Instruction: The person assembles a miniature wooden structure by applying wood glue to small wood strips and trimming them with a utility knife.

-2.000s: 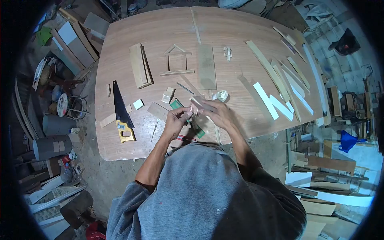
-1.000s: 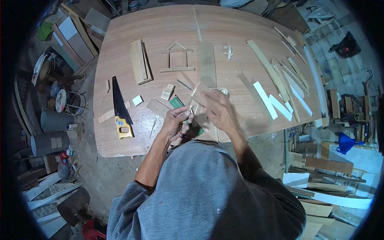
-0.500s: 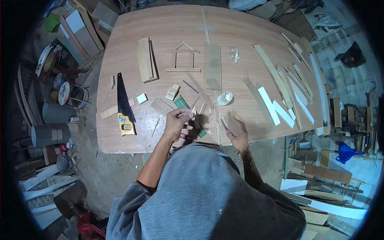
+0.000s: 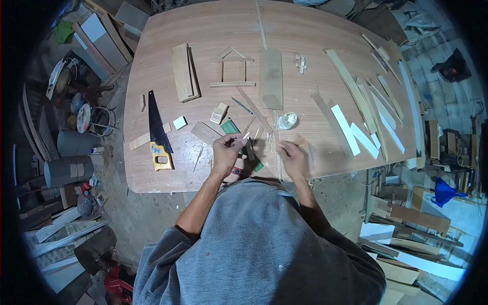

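Observation:
My left hand [image 4: 226,153] pinches a small pale wooden piece [image 4: 246,135] in its fingertips, above the near middle of the table. To its right, my right hand [image 4: 293,158] has bent fingers; whether anything small is between them is hidden. A sandpaper-like brown sheet [image 4: 304,144] lies by that hand. Just beyond is an open jar of white paste [image 4: 287,121]. Under and around my left hand are a green piece [image 4: 229,126] and thin wood strips [image 4: 257,137]. Farther back, sticks form a small house outline [image 4: 233,83] beside a flat board [image 4: 272,79].
A handsaw [image 4: 160,129] lies at the left of the table [image 4: 203,30], near stacked boards [image 4: 182,73] and a small white-topped block [image 4: 180,122]. Long wood strips [image 4: 351,91] and white strips [image 4: 345,129] cover the right side. Wood scraps and containers surround the table.
My right hand has moved slightly left, toward my left hand, and has let go of the brown sheet. The small piece in my left hand shows more clearly. The view has shifted slightly.

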